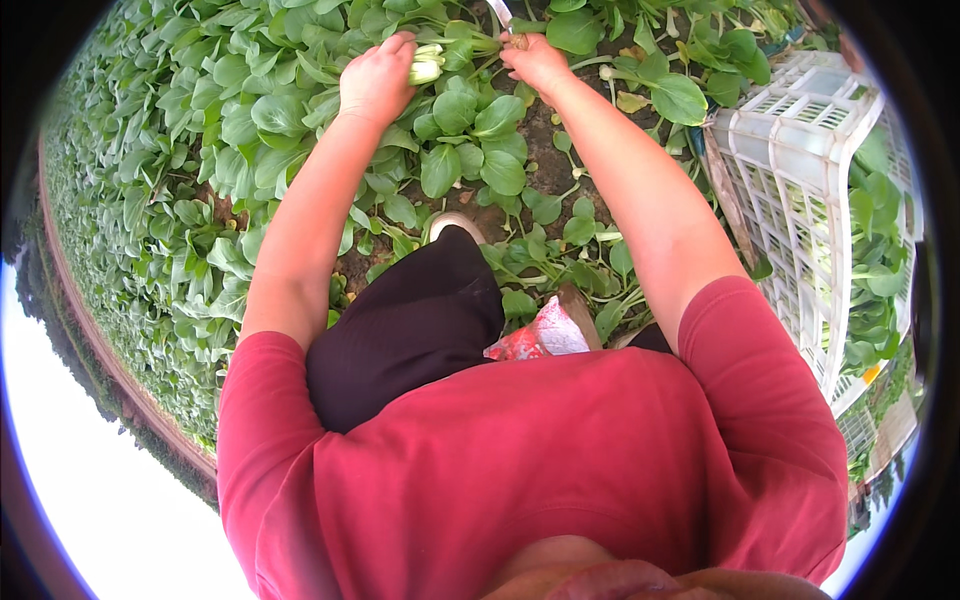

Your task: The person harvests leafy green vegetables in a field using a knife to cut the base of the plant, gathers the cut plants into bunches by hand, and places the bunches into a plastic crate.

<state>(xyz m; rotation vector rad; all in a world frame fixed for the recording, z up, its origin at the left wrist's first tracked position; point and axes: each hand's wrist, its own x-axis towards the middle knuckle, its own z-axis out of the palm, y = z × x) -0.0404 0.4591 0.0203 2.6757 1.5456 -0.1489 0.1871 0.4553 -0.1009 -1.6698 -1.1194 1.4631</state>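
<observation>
My left hand is closed around cut leafy greens, likely bok choy, whose pale stem ends stick out on its right side. Just right of it, my right hand grips a small knife by its handle. Only part of the metal blade shows, running out of the top of the picture. Below the left hand, a rooted leafy plant stands between my arms. Cut plants with pale stem ends lie on the soil to the right of my right hand.
Dense rows of greens fill the left side. At the right, a white plastic crate stands close to my right arm, with more greens beyond its near side. My shoe rests among plants, and a red and white bag lies by my knee.
</observation>
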